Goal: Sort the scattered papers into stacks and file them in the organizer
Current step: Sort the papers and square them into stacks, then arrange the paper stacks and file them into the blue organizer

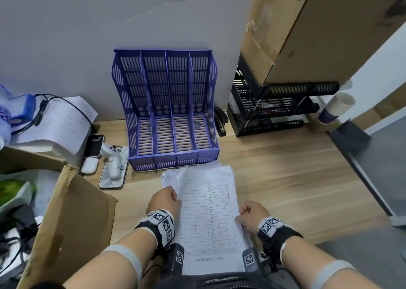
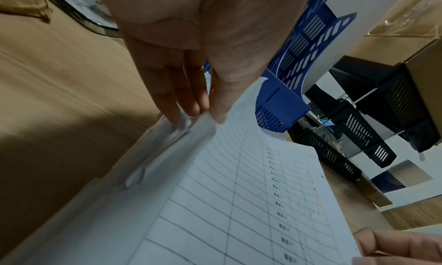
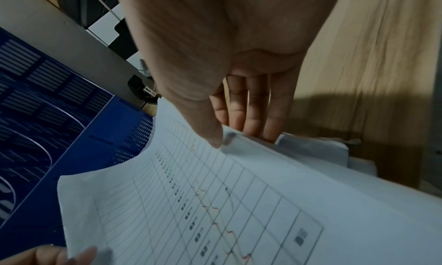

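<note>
A stack of white papers [image 1: 208,214] with a ruled table on the top sheet lies lengthwise on the wooden desk, its far end just short of the blue organizer [image 1: 171,113]. My left hand [image 1: 164,201] pinches the stack's left edge, thumb on top and fingers [image 2: 189,99] underneath. My right hand [image 1: 250,216] pinches the right edge the same way, thumb on the top sheet [image 3: 215,203] and fingers [image 3: 253,114] below. The organizer's four slots stand bare against the wall.
An open cardboard box [image 1: 72,222] stands at the left, with a phone [image 1: 114,170], earbud case [image 1: 89,165] and more papers [image 1: 63,124] behind it. A black stapler [image 1: 220,121] and black tray rack [image 1: 272,106] sit right of the organizer, below a large carton [image 1: 318,29].
</note>
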Demonstrator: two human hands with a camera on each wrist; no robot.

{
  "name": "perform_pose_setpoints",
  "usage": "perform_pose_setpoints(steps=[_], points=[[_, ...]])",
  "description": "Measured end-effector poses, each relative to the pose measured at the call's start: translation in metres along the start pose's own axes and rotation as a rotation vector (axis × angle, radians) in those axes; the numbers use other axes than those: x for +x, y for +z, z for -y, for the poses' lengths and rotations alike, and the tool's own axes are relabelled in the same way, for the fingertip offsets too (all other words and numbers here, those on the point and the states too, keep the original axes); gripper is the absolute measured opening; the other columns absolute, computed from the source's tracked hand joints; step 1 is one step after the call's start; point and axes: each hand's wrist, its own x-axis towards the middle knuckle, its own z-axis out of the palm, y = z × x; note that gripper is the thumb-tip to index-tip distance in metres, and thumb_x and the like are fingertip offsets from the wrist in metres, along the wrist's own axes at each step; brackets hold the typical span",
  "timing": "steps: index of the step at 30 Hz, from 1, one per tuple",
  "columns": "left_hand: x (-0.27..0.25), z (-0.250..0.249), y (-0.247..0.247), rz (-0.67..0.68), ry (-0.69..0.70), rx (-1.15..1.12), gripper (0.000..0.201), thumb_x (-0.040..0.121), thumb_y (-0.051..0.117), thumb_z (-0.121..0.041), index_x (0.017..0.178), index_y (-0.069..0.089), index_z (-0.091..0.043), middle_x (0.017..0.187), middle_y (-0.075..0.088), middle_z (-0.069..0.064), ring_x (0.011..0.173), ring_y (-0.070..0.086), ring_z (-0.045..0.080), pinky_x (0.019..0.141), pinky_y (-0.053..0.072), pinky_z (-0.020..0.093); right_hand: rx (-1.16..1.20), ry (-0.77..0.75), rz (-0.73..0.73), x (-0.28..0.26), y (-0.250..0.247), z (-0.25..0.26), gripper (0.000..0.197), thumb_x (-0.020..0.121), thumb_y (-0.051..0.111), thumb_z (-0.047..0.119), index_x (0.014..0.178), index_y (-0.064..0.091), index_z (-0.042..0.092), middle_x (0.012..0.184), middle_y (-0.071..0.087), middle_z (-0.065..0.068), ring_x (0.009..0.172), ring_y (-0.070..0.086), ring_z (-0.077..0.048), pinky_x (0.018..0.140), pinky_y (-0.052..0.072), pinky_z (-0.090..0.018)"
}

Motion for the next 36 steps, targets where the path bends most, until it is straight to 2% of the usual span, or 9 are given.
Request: perform_pose_setpoints(steps=[4, 11, 19, 22, 24, 27, 30, 32, 36], points=[[0.001, -0.003, 0.001, 0.012, 0.008, -0.014, 0.019, 0.080, 0.067, -0.028, 0.065, 0.058, -0.021, 0.072, 0.065, -0.003, 0.065, 0.059, 0.020, 0.063, 0.050, 0.024, -0.036, -0.016, 0.025, 0.000, 0.002, 0.002, 0.020, 0.076, 0.072, 0.019, 0.081, 0.052, 0.020, 0.069, 0.055, 0.007, 0.059, 0.050, -0.009, 0.051, 0.041, -0.022], [0.003, -0.009, 0.012, 0.064, 0.095, -0.063, 0.003, 0.083, 0.065, -0.024, 0.085, 0.064, -0.026, 0.083, 0.068, -0.007, 0.081, 0.064, 0.017, 0.072, 0.053, 0.026, 0.001, 0.003, -0.130, -0.003, -0.006, -0.001, 0.021, 0.076, 0.067, 0.012, 0.063, 0.052, 0.020, 0.061, 0.057, 0.006, 0.057, 0.050, -0.011, 0.054, 0.042, -0.020], [0.004, -0.019, 0.019, 0.258, 0.142, -0.139, 0.018, 0.082, 0.064, -0.017, 0.097, 0.058, -0.024, 0.094, 0.066, -0.001, 0.081, 0.063, 0.016, 0.083, 0.055, 0.032, 0.064, -0.013, -0.308, -0.009, -0.044, -0.004, 0.008, 0.085, 0.060, 0.014, 0.084, 0.066, 0.019, 0.075, 0.063, -0.001, 0.066, 0.054, -0.018, 0.059, 0.042, -0.024], [0.007, -0.040, 0.014, 0.203, 0.195, -0.211, 0.036, 0.082, 0.070, -0.021, 0.114, 0.052, -0.023, 0.104, 0.059, 0.003, 0.085, 0.061, 0.018, 0.084, 0.055, 0.033, 0.027, -0.059, -0.324, -0.010, -0.058, 0.002, 0.020, 0.088, 0.058, 0.012, 0.084, 0.060, 0.031, 0.082, 0.064, 0.002, 0.078, 0.058, -0.019, 0.068, 0.043, -0.023], [0.007, -0.060, 0.007, 0.165, 0.251, -0.272, 0.053, 0.082, 0.074, -0.023, 0.126, 0.046, -0.022, 0.118, 0.052, 0.006, 0.094, 0.059, 0.019, 0.087, 0.053, 0.033, -0.010, -0.123, -0.319, -0.010, -0.067, 0.009, 0.025, 0.088, 0.056, 0.012, 0.084, 0.062, 0.036, 0.081, 0.065, 0.007, 0.077, 0.060, -0.017, 0.063, 0.043, -0.022], [0.007, -0.083, -0.005, 0.038, 0.306, -0.254, 0.082, 0.076, 0.080, -0.033, 0.142, 0.032, -0.024, 0.139, 0.037, 0.009, 0.124, 0.049, 0.027, 0.105, 0.045, 0.039, -0.057, -0.187, -0.330, -0.011, -0.080, 0.021, 0.021, 0.090, 0.054, 0.013, 0.091, 0.065, 0.030, 0.080, 0.066, 0.006, 0.073, 0.061, -0.016, 0.060, 0.048, -0.024], [0.007, -0.103, -0.021, -0.172, 0.468, -0.172, 0.100, 0.066, 0.082, -0.050, 0.147, 0.026, -0.032, 0.146, 0.033, 0.004, 0.137, 0.036, 0.025, 0.112, 0.037, 0.045, -0.140, -0.278, -0.358, -0.016, -0.098, 0.037, 0.017, 0.091, 0.053, 0.015, 0.088, 0.065, 0.027, 0.080, 0.067, 0.005, 0.074, 0.064, -0.019, 0.069, 0.057, -0.037], [0.006, -0.122, -0.037, -0.185, 0.647, -0.101, 0.086, 0.067, 0.078, -0.058, 0.141, 0.040, -0.037, 0.143, 0.043, -0.004, 0.134, 0.040, 0.018, 0.111, 0.038, 0.042, -0.239, -0.378, -0.377, -0.022, -0.108, 0.052, 0.017, 0.090, 0.054, 0.016, 0.088, 0.065, 0.028, 0.084, 0.065, 0.008, 0.079, 0.064, -0.017, 0.073, 0.056, -0.037], [0.006, -0.155, -0.055, 0.274, 0.795, 0.042, 0.032, 0.086, 0.066, -0.047, 0.114, 0.069, -0.031, 0.111, 0.072, -0.006, 0.104, 0.065, 0.013, 0.093, 0.052, 0.031, -0.383, -0.602, -0.417, -0.033, -0.123, 0.085, 0.017, 0.086, 0.056, 0.015, 0.088, 0.065, 0.030, 0.085, 0.054, 0.010, 0.084, 0.061, -0.019, 0.078, 0.051, -0.036]])
